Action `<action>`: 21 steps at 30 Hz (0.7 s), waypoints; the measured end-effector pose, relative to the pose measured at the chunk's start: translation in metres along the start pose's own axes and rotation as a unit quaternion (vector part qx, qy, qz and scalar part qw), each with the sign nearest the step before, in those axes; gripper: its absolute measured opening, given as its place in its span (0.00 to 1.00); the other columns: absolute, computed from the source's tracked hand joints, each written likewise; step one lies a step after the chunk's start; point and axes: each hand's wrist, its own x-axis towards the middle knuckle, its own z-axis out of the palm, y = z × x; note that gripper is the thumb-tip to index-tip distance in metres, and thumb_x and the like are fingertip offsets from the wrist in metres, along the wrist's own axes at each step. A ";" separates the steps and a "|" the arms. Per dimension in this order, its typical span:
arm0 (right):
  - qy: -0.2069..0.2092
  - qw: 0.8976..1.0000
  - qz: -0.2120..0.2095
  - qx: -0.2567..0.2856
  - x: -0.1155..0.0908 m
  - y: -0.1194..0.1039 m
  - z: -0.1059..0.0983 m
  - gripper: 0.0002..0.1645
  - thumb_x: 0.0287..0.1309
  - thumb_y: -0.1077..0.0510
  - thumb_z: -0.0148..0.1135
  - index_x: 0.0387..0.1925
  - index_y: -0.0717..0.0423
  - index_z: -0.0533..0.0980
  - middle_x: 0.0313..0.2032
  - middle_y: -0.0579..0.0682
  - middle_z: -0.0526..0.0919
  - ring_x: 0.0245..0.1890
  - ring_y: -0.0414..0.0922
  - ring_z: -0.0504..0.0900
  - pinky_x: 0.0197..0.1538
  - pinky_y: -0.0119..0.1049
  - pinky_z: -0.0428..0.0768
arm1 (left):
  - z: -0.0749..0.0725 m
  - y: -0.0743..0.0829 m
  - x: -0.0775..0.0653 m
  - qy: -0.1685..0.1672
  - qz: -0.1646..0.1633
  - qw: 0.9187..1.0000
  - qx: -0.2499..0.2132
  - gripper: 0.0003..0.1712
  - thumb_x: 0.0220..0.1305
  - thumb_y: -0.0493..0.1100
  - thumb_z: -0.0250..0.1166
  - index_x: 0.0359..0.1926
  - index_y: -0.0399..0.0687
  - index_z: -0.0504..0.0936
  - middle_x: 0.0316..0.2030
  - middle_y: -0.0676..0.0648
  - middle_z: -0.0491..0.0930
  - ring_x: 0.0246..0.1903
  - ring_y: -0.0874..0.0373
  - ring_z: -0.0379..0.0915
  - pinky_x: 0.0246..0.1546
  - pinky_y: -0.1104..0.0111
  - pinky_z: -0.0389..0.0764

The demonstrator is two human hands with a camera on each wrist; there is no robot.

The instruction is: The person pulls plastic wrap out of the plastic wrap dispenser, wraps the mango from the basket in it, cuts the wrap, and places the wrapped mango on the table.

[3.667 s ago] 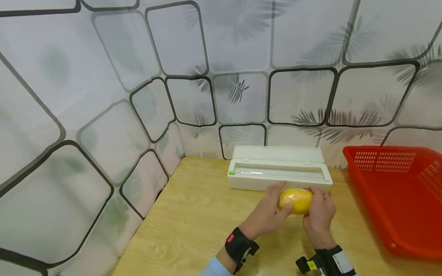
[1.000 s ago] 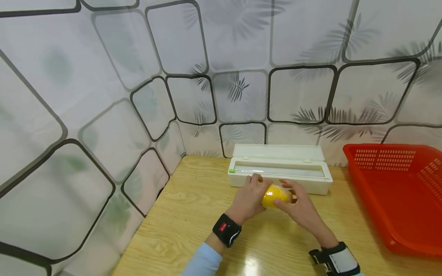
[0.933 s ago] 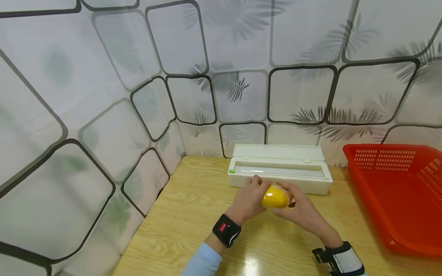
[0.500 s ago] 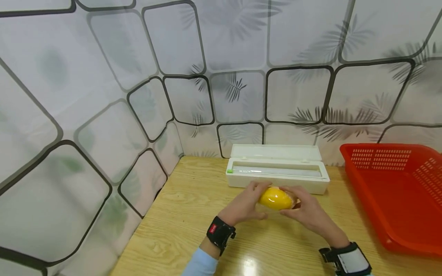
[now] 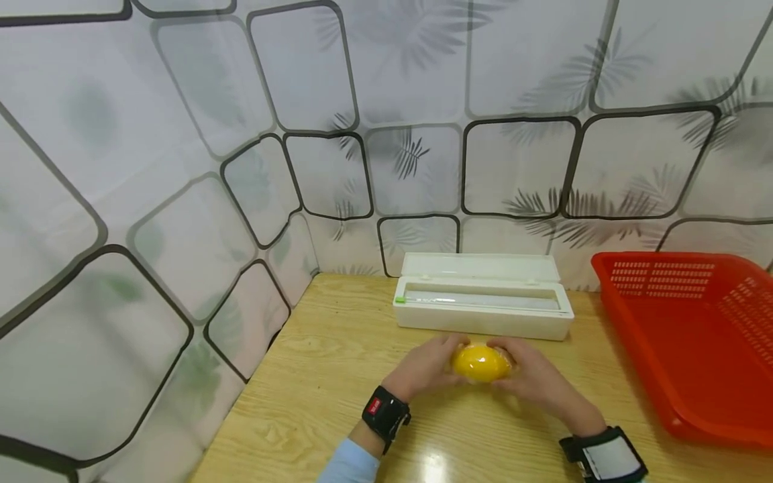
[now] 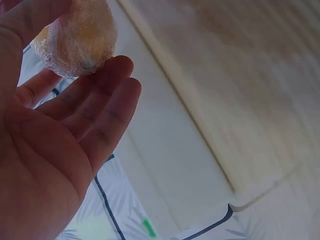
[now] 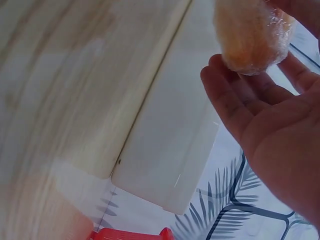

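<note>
In the head view, a smooth yellow oval fruit (image 5: pixel 481 363), wrapped in clear plastic film, is held between both hands in front of the white box. My left hand (image 5: pixel 426 367) grips its left end and my right hand (image 5: pixel 531 376) its right end, thumbs on the near side. Seen from the left wrist, crinkled film (image 6: pixel 82 42) bunches at the fruit's end, between the thumb and the fingertips. The right wrist view shows the other wrapped end (image 7: pixel 250 42) over the curled fingers of the right hand. Behind the fruit stands the open white cling film box (image 5: pixel 483 323).
Inside the box lies a film roll (image 5: pixel 483 299), with a green slider (image 5: pixel 400 300) at its left end; the lid (image 5: pixel 480 266) is raised. A red plastic basket (image 5: pixel 634 349) stands at the right on the wooden table (image 5: pixel 314 402). Patterned sheeting (image 5: pixel 417 181) covers the walls.
Compared with the earliest frame, the fruit has moved left and slightly nearer. Both hands have turned and shifted their grip on it; over the last half second they lowered it a little.
</note>
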 end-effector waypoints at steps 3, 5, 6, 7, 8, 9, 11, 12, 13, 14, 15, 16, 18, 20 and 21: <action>-0.019 0.999 0.025 -0.028 0.000 0.002 0.004 0.38 0.36 0.60 0.75 0.52 0.58 0.69 0.50 0.57 0.76 0.48 0.53 0.72 0.53 0.59 0.71 | 0.008 0.001 0.001 -0.006 -0.008 1.000 0.018 0.38 0.49 0.57 0.69 0.58 0.56 0.63 0.45 0.48 0.77 0.38 0.64 0.70 0.38 0.70 0.77; -0.025 0.998 0.041 -0.043 0.000 0.003 0.005 0.38 0.35 0.60 0.75 0.52 0.57 0.68 0.50 0.57 0.76 0.48 0.52 0.72 0.53 0.59 0.72 | 0.011 0.002 0.002 -0.010 -0.014 1.000 0.026 0.38 0.49 0.57 0.69 0.58 0.57 0.63 0.44 0.49 0.77 0.37 0.63 0.70 0.36 0.70 0.77; -0.027 0.997 0.045 -0.048 0.000 0.003 0.006 0.38 0.35 0.60 0.75 0.52 0.57 0.68 0.50 0.57 0.76 0.47 0.52 0.72 0.53 0.59 0.72 | 0.012 0.002 0.002 -0.013 -0.017 0.999 0.028 0.38 0.49 0.57 0.69 0.59 0.57 0.63 0.45 0.49 0.77 0.38 0.63 0.70 0.36 0.70 0.78; -0.029 0.997 0.047 -0.049 -0.001 0.003 0.006 0.38 0.35 0.60 0.75 0.52 0.57 0.68 0.50 0.57 0.75 0.47 0.52 0.72 0.52 0.59 0.72 | 0.013 0.003 0.002 -0.016 -0.020 0.999 0.030 0.38 0.49 0.57 0.69 0.59 0.57 0.62 0.45 0.49 0.77 0.38 0.63 0.70 0.36 0.69 0.78; -0.030 0.997 0.053 -0.051 -0.001 0.003 0.007 0.38 0.35 0.61 0.75 0.51 0.56 0.68 0.50 0.56 0.75 0.47 0.51 0.72 0.52 0.58 0.72 | 0.014 0.003 0.002 -0.019 -0.022 0.999 0.031 0.38 0.49 0.57 0.69 0.60 0.58 0.62 0.46 0.49 0.77 0.38 0.63 0.70 0.37 0.69 0.77; -0.031 0.997 0.056 -0.053 -0.001 0.002 0.007 0.38 0.35 0.61 0.75 0.51 0.56 0.68 0.49 0.56 0.75 0.46 0.51 0.73 0.52 0.58 0.72 | 0.014 0.004 0.002 -0.022 -0.024 0.999 0.033 0.38 0.49 0.56 0.69 0.60 0.58 0.62 0.46 0.49 0.77 0.39 0.63 0.70 0.37 0.69 0.77; -0.034 0.996 0.060 -0.055 -0.002 0.002 0.007 0.37 0.35 0.61 0.75 0.51 0.55 0.67 0.49 0.57 0.75 0.46 0.51 0.73 0.52 0.58 0.73 | 0.014 0.004 0.002 -0.027 -0.026 0.999 0.034 0.39 0.50 0.56 0.69 0.60 0.58 0.62 0.47 0.49 0.77 0.40 0.63 0.70 0.38 0.69 0.77; -0.035 0.996 0.062 -0.055 -0.002 0.002 0.007 0.38 0.36 0.61 0.75 0.51 0.55 0.67 0.50 0.57 0.75 0.46 0.51 0.73 0.52 0.58 0.73 | 0.014 0.005 0.003 -0.028 -0.026 0.999 0.034 0.39 0.50 0.55 0.69 0.61 0.58 0.61 0.47 0.49 0.77 0.40 0.63 0.70 0.38 0.69 0.77; -0.036 0.996 0.066 -0.056 -0.002 0.002 0.007 0.38 0.36 0.61 0.75 0.51 0.55 0.67 0.50 0.57 0.75 0.46 0.51 0.73 0.52 0.58 0.73 | 0.014 0.005 0.003 -0.030 -0.026 0.999 0.034 0.39 0.50 0.55 0.69 0.61 0.58 0.61 0.47 0.49 0.77 0.40 0.63 0.70 0.38 0.69 0.77; -0.038 0.995 0.070 -0.058 -0.002 0.002 0.007 0.38 0.36 0.60 0.75 0.52 0.54 0.66 0.50 0.56 0.75 0.46 0.51 0.72 0.52 0.58 0.73 | 0.014 0.005 0.003 -0.031 -0.026 0.999 0.034 0.39 0.50 0.54 0.69 0.61 0.58 0.61 0.47 0.49 0.77 0.40 0.63 0.70 0.38 0.69 0.77; -0.039 0.995 0.072 -0.060 -0.002 0.002 0.007 0.38 0.36 0.60 0.75 0.52 0.54 0.66 0.51 0.56 0.74 0.46 0.51 0.72 0.52 0.58 0.73 | 0.014 0.006 0.003 -0.031 -0.025 0.999 0.034 0.39 0.50 0.54 0.69 0.61 0.58 0.60 0.47 0.49 0.76 0.39 0.63 0.70 0.38 0.69 0.77; -0.041 0.995 0.074 -0.061 -0.002 0.002 0.007 0.38 0.36 0.60 0.75 0.52 0.54 0.66 0.51 0.56 0.74 0.46 0.51 0.72 0.52 0.58 0.73 | 0.014 0.006 0.003 -0.032 -0.024 0.999 0.035 0.39 0.50 0.54 0.69 0.61 0.58 0.60 0.47 0.49 0.76 0.39 0.63 0.70 0.38 0.69 0.78; -0.043 0.994 0.076 -0.063 -0.002 0.002 0.007 0.39 0.36 0.60 0.75 0.52 0.54 0.66 0.51 0.57 0.74 0.46 0.51 0.72 0.52 0.58 0.73 | 0.014 0.007 0.003 -0.033 -0.023 0.998 0.037 0.39 0.51 0.54 0.69 0.61 0.58 0.60 0.47 0.49 0.76 0.39 0.63 0.70 0.38 0.69 0.78; -0.043 0.994 0.076 -0.064 -0.002 0.002 0.007 0.39 0.35 0.60 0.75 0.52 0.55 0.66 0.51 0.57 0.74 0.46 0.51 0.72 0.52 0.58 0.73 | 0.015 0.007 0.003 -0.035 -0.023 0.998 0.038 0.39 0.51 0.53 0.69 0.61 0.58 0.60 0.47 0.48 0.76 0.40 0.63 0.70 0.38 0.69 0.78; -0.043 0.994 0.075 -0.063 -0.002 0.002 0.006 0.39 0.35 0.60 0.75 0.52 0.55 0.66 0.51 0.57 0.74 0.46 0.51 0.72 0.52 0.58 0.73 | 0.015 0.007 0.004 -0.036 -0.024 0.998 0.038 0.39 0.51 0.53 0.69 0.61 0.58 0.60 0.47 0.49 0.76 0.40 0.63 0.70 0.39 0.69 0.78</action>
